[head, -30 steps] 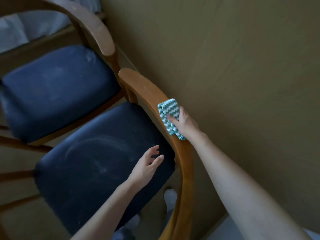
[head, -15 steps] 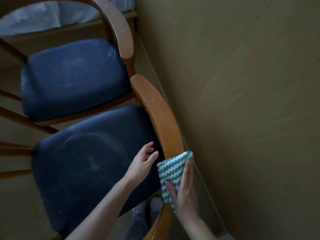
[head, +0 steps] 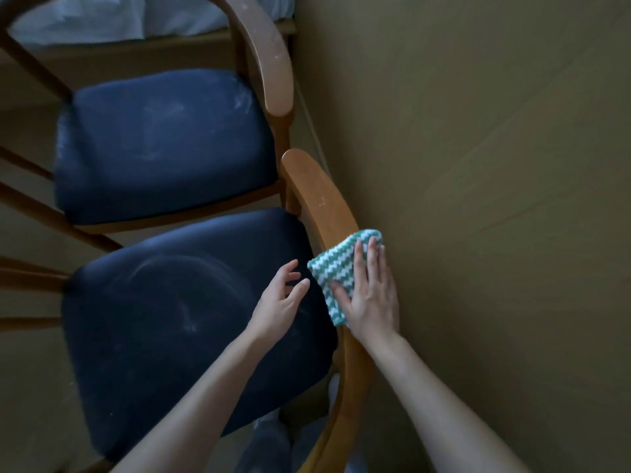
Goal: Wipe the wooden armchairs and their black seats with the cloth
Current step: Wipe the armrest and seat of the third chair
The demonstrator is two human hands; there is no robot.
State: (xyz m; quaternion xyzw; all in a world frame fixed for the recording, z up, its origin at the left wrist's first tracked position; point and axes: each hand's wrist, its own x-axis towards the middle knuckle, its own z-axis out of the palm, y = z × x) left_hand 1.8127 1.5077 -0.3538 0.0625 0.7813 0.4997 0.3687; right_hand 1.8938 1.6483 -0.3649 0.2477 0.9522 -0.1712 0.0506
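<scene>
Two wooden armchairs stand side by side along a wall. The near chair's curved armrest runs down the middle, beside its dusty black seat. My right hand lies flat, fingers straight, pressing a green-and-white zigzag cloth onto that armrest. My left hand hovers over the near seat's right edge with loosely spread fingers and holds nothing. The far chair has a black seat smeared with pale dust and a speckled armrest.
A tan wall runs close along the right of both armrests. Wooden chair rails stick out at the left. White bedding shows behind the far chair. My feet are under the near chair's edge.
My right hand slid the cloth down the near armrest toward me, then back up a little. My left hand stayed hovering over the seat. The view swung so both chairs sit more upright.
</scene>
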